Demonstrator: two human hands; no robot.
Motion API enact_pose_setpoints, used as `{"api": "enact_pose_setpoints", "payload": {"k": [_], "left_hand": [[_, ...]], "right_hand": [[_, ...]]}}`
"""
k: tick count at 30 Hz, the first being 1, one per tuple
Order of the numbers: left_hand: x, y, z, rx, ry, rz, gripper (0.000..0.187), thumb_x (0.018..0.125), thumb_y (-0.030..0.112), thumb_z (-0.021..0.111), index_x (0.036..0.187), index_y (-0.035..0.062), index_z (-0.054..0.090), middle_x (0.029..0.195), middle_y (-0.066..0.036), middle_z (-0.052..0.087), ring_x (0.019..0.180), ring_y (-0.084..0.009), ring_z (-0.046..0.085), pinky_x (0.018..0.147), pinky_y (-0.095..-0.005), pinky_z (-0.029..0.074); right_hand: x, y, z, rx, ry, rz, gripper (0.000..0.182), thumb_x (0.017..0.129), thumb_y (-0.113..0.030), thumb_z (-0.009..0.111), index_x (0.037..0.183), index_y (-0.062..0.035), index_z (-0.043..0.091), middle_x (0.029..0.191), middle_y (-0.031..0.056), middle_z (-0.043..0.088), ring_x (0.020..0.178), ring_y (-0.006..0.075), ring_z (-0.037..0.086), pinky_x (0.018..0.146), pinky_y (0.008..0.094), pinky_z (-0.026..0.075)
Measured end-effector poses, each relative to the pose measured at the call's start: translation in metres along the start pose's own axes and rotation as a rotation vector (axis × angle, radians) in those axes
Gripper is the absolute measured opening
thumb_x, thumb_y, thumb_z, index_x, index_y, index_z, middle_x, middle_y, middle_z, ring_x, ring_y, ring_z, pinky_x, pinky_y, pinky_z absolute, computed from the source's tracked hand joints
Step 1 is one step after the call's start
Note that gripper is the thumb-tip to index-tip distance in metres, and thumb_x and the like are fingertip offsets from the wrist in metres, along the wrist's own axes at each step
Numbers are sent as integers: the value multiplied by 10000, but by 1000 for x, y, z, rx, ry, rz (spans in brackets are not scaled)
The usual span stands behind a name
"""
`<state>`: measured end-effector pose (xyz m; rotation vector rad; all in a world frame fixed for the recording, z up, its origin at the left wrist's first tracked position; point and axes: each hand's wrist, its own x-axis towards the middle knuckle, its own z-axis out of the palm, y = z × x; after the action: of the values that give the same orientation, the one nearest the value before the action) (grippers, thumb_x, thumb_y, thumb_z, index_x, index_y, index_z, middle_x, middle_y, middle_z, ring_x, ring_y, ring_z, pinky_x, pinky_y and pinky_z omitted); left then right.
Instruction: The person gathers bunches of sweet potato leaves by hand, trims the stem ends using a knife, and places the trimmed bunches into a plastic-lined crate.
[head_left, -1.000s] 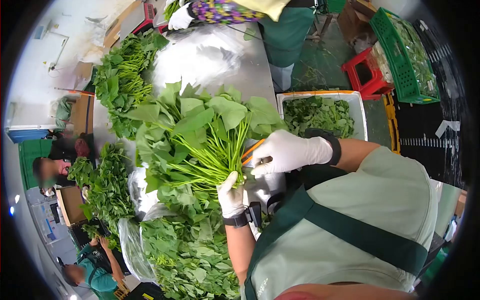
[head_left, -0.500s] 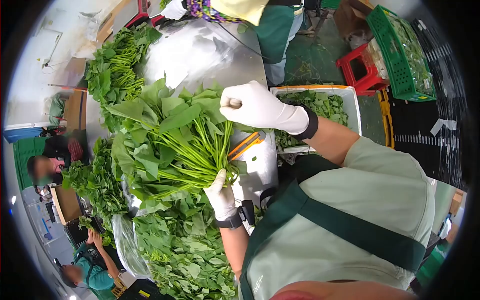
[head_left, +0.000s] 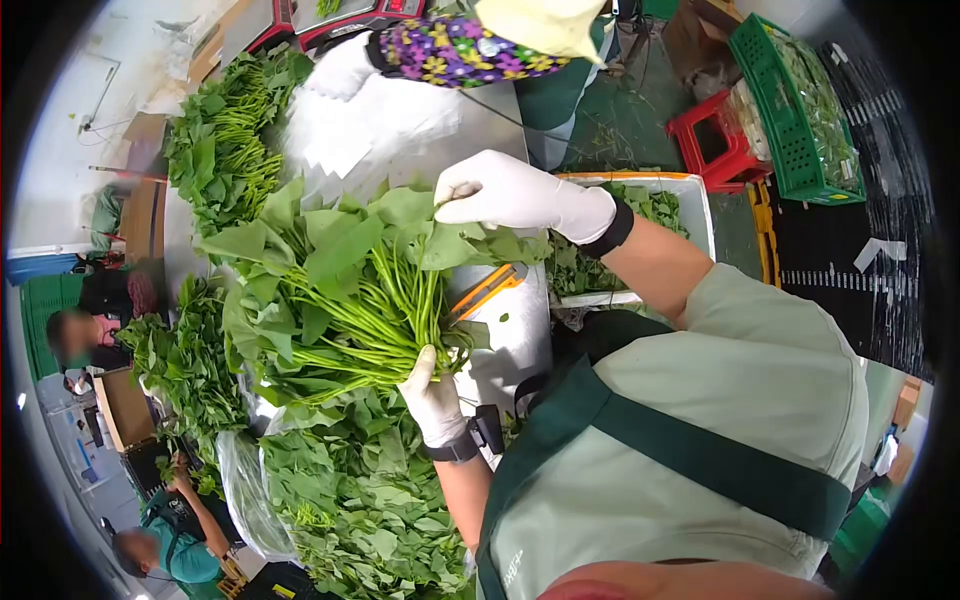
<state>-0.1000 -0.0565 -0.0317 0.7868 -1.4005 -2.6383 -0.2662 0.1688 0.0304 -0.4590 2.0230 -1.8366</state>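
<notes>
My left hand point(head_left: 432, 402), in a white glove, is closed round the stem ends of a large bunch of leafy greens point(head_left: 345, 310). The long green stems fan out from it, with broad leaves at the far side. Above the bunch, my gloved right hand point(head_left: 510, 200) is closed in a pinch at a green leaf point(head_left: 450, 243); its fingertips partly hide the contact. An orange utility knife point(head_left: 490, 292) lies on the metal table point(head_left: 525, 330) between my hands, beside the stems.
Loose leaves point(head_left: 390, 510) are heaped by my left arm, near a clear plastic bag point(head_left: 255, 495). Stacked bunches point(head_left: 225, 150) line the far side. A co-worker's gloved hand point(head_left: 340, 70) is over the table. A white box point(head_left: 705, 225) of greens, red stool point(head_left: 712, 140) and green crate point(head_left: 790, 150) stand rightward.
My right hand has shifted slightly, and a leaf now shows beneath its fingers. My left hand keeps its hold on the bunch. The co-worker's gloved hand has come further over the table.
</notes>
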Motion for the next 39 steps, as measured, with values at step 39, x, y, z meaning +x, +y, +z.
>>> {"api": "enact_pose_setpoints", "payload": {"k": [39], "left_hand": [[-3,2,0,-107,79,-46,398,812,28,630,1200,26,540,1094,-76,608,960,-195,566,792,-328,468]], "right_hand": [[2,2,3,52,394,-262,147,834,-166,635,846,-24,668,740,45,658,685,84,584,645,252,470]]}}
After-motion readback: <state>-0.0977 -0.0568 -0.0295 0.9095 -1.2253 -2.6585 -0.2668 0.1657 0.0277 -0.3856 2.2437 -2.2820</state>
